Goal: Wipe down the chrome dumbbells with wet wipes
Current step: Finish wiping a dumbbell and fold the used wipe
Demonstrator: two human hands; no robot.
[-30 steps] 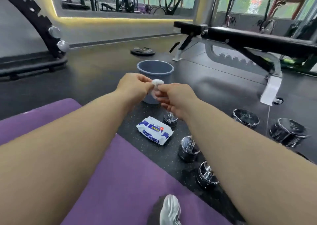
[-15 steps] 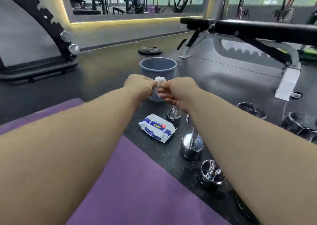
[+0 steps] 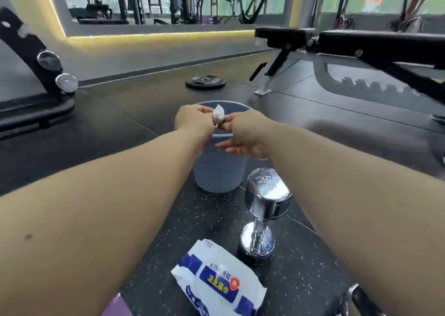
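1. While both forearms reach forward over the dark speckled rubber floor (image 3: 154,113), the left hand (image 3: 195,120) and the right hand (image 3: 243,136) meet above the round blue-grey plastic bin (image 3: 216,173).
2. Between them is a small crumpled white wet wipe (image 3: 218,115). The left hand's curled fingers pinch one side, and the right hand's thumb and forefinger pinch the other. The rest of the right hand's fingers hang loosely extended below.
3. In this view the wipe sits in front of the bin's open mouth, above its near rim.
4. A short chrome dumbbell (image 3: 262,209) stands on one head on the floor, just beside the bin on its right and nearer the person, apart from both hands.
5. A soft white-and-blue pack of wet wipes (image 3: 216,284) lies flat on the floor, just left of the dumbbell's lower head.
6. Beyond the bin a black weight plate (image 3: 205,81) lies flat. A black padded weight bench (image 3: 385,48) stands to the right, and a corner of purple mat (image 3: 118,307) shows at the bottom edge.
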